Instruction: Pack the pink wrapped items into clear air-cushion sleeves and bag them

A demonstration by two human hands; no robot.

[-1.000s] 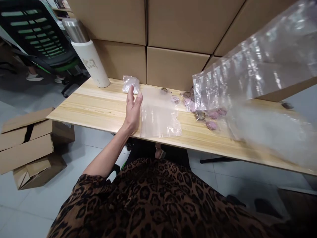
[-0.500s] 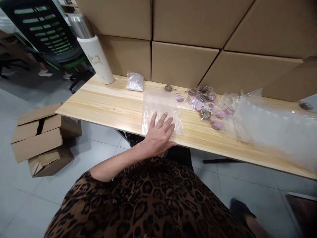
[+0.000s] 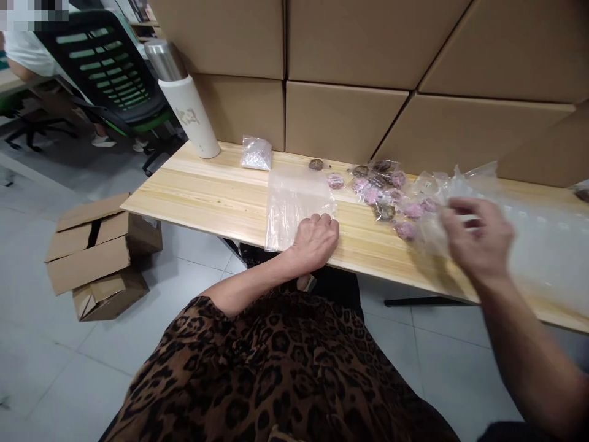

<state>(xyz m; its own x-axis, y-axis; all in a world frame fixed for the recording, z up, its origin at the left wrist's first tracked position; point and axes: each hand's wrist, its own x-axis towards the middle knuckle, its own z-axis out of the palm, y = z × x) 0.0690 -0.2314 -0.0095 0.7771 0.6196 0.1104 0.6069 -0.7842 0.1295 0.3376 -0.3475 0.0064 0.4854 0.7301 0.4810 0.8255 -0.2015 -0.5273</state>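
A flat clear plastic bag lies on the wooden table near its front edge. My left hand rests on the bag's near right corner with its fingers curled down on it. My right hand hovers, blurred, over the edge of a pile of clear plastic bags at the right, fingers bent; whether it grips anything is unclear. Several small pink and brown wrapped pieces lie scattered between the two hands.
A white bottle with a steel cap and a small packet of white bits stand at the table's back left. Cardboard boxes wall the back. Open cartons lie on the floor left. A mesh chair stands behind.
My left hand slid from flat on the bag to curled on its near corner. My right hand, out of view before, has come in over the plastic pile at right.
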